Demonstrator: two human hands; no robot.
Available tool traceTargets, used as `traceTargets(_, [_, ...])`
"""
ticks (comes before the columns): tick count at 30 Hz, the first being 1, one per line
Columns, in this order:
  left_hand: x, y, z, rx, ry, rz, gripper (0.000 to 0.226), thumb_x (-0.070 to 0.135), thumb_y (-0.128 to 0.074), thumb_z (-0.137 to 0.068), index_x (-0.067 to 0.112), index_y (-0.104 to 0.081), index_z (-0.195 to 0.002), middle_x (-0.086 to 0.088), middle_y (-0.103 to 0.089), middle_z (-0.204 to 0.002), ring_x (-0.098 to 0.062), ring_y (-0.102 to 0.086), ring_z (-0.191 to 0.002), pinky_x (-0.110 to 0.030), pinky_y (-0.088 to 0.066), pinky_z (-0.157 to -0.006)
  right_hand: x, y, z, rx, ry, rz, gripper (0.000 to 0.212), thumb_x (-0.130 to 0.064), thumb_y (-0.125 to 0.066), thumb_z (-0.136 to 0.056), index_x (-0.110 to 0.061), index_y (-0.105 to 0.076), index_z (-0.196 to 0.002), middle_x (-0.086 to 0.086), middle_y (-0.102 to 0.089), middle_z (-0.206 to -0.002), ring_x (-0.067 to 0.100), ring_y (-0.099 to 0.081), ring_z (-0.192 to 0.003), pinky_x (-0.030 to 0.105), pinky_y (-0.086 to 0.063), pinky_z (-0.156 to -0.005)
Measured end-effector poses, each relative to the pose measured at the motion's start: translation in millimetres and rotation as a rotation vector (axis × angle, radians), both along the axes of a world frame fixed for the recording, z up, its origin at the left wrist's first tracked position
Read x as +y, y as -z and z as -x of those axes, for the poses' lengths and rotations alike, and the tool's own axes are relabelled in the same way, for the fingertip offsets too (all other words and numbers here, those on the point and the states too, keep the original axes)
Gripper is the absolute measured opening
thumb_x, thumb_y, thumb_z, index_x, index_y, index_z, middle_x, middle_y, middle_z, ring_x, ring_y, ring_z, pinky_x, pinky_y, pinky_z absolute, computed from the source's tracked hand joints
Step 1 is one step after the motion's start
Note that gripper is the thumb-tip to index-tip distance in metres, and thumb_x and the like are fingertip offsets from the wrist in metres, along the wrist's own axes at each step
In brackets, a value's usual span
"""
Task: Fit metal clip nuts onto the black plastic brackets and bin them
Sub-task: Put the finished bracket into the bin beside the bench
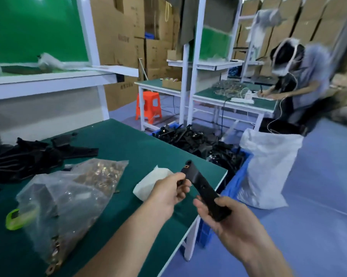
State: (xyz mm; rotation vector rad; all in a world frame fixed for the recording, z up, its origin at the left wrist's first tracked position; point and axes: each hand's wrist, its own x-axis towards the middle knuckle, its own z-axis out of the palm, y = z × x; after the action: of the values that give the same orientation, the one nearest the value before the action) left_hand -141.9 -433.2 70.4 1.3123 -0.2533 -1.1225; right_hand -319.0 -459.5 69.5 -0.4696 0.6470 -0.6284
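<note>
Bracket (202, 185) with a clip nut (187, 166) at its far end hung by the table's (128, 140) right edge, my right grip (234, 226) clasping its near end, my left grip (168, 193) pinching its left edge.

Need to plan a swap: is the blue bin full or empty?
Full: black brackets heap above the bin's blue rim.

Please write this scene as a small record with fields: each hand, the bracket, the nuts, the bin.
left hand: pinches the black bracket near its upper part
right hand: grips the bracket's lower end
clip nut: one seated near the bracket's top end
nut supply: clear bag lying on the green table
bracket pile: on the table's far left
blue bin: beside the table, holding black parts
</note>
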Motion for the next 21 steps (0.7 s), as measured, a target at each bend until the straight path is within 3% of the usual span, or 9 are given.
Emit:
traceTargets(2, [-24.6,-19.1,-4.3,0.131,-0.027,0.057,0.020,0.025,-0.061,-0.100,0.007,-0.065,-0.095,-0.006,-0.072,-0.072,-0.013,-0.062,-0.055,-0.022,-0.045,-0.049,-36.7,-18.1,-23.3,-0.001,0.058,-0.017,0.025,0.003,-0.047,-0.097,0.015,-0.051,-0.119,0.039,-0.066,-0.110,0.046,-0.073,-0.092,0.042,-0.062,-0.059])
traceTargets(4, [-48.0,-47.4,-18.6,0.209,-0.036,0.092,0.040,0.044,-0.058,-0.101,0.004,-0.065,-0.106,-0.011,-0.072,-0.092,-0.021,-0.066,-0.078,-0.030,-0.049,-0.062,-89.6,-51.8,-64.3,0.005,0.078,0.029,0.025,-0.006,-0.048,-0.102,0.011,-0.049,-0.121,0.032,-0.063,-0.113,0.039,-0.070,-0.086,0.040,-0.062,-0.056])
traceTargets(6, [-63.7,-68.8,-34.8,0.133,-0.048,0.021,0.052,0.054,-0.056,-0.099,0.005,-0.063,-0.110,-0.013,-0.067,-0.104,-0.026,-0.063,-0.093,-0.035,-0.049,-0.069,-137.6,-83.7,-101.7,0.078,0.073,0.114,0.034,-0.025,-0.053,-0.105,0.003,-0.049,-0.123,0.026,-0.057,-0.113,0.040,-0.062,-0.099,0.050,-0.061,-0.073])
traceTargets(9, [-63.1,-73.7,-60.2,-0.077,-0.037,-0.138,0.046,0.053,-0.060,-0.096,0.008,-0.064,-0.108,-0.010,-0.061,-0.100,-0.024,-0.056,-0.088,-0.034,-0.050,-0.069,-167.1,-83.2,-137.4,0.409,-0.039,0.288,0.043,-0.043,-0.056,-0.103,-0.005,-0.046,-0.121,0.022,-0.052,-0.118,0.040,-0.056,-0.115,0.057,-0.056,-0.086])
traceTargets(13, [-41.7,-54.5,-89.3,-0.270,-0.076,-0.163,0.025,0.037,-0.063,-0.097,0.014,-0.066,-0.106,-0.004,-0.062,-0.105,-0.018,-0.057,-0.092,-0.031,-0.047,-0.075,-118.1,-41.4,-174.9,0.472,-0.235,0.469,0.012,-0.018,-0.057,-0.098,-0.014,-0.060,-0.087,0.011,-0.059,-0.076,0.023,-0.055,-0.059,0.028,-0.051,-0.055])
traceTargets(15, [-32.4,-42.8,-92.4,-0.245,-0.182,-0.112,0.010,0.023,-0.064,-0.094,0.015,-0.066,-0.089,0.000,-0.069,-0.081,-0.011,-0.064,-0.070,-0.024,-0.049,-0.057,-84.1,-27.8,-191.6,0.441,-0.204,0.550,0.011,-0.009,-0.060,-0.090,-0.008,-0.070,-0.085,0.010,-0.068,-0.074,0.021,-0.062,-0.061,0.029,-0.054,-0.062])
traceTargets(17, [-17.3,-35.7,-91.2,-0.279,-0.276,-0.094,0.019,0.013,-0.063,-0.089,0.014,-0.068,-0.071,0.005,-0.065,-0.051,-0.006,-0.060,-0.041,-0.016,-0.043,-0.039,-52.3,-20.4,-200.3,0.380,-0.196,0.581,0.019,0.000,-0.054,-0.085,-0.002,-0.073,-0.090,0.009,-0.071,-0.073,0.019,-0.066,-0.060,0.032,-0.054,-0.067])
traceTargets(18, [-8.4,-34.9,-89.4,-0.312,-0.289,-0.091,0.024,0.010,-0.060,-0.087,0.013,-0.071,-0.066,0.005,-0.066,-0.050,-0.006,-0.061,-0.040,-0.017,-0.043,-0.037,-38.2,-19.2,-200.8,0.347,-0.189,0.578,0.024,0.003,-0.052,-0.084,-0.002,-0.073,-0.093,0.009,-0.072,-0.073,0.017,-0.066,-0.059,0.032,-0.054,-0.066])
traceTargets(21, [22.7,-38.0,-86.0,-0.461,-0.310,-0.061,0.025,0.012,-0.057,-0.076,0.021,-0.077,-0.089,-0.003,-0.077,-0.086,-0.019,-0.074,-0.077,-0.030,-0.058,-0.057,-2.6,-25.7,-202.1,0.296,-0.190,0.630,0.035,0.007,-0.046,-0.085,-0.007,-0.075,-0.099,0.010,-0.074,-0.080,0.014,-0.069,-0.067,0.027,-0.055,-0.060])
